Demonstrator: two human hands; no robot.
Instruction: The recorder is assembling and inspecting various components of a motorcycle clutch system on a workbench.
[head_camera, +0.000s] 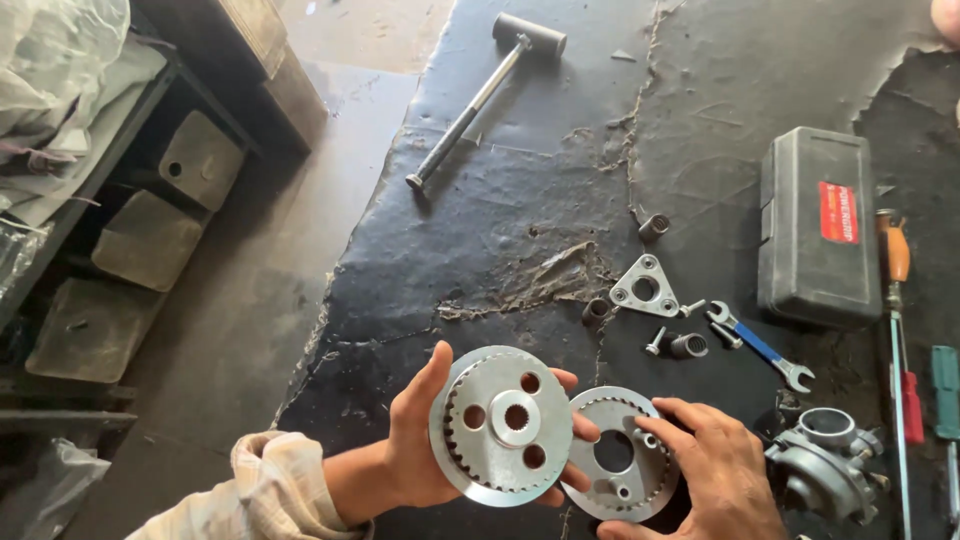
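The left hand (420, 440) holds a round toothed metal disc (502, 425) upright by its rim, thumb on the far edge and fingers wrapped behind. The right hand (715, 470) rests on a second ring-shaped disc (615, 455), fingers spread over its near side; this disc lies flat on the black mat (500, 220), its edge tucked just behind the first disc.

Beyond the right hand's fingertips lie a triangular plate (643, 287), two short sleeves (690, 345), a bolt (655, 343) and a blue-handled spanner (760, 345). Just right of that hand sits a grey carburettor body (825, 460).

Farther right, a grey plastic case (815, 225) lies shut; its contents cannot be seen. Screwdrivers (900, 330) lie beside it. Well beyond the left hand lies a long-handled hammer (480, 95).
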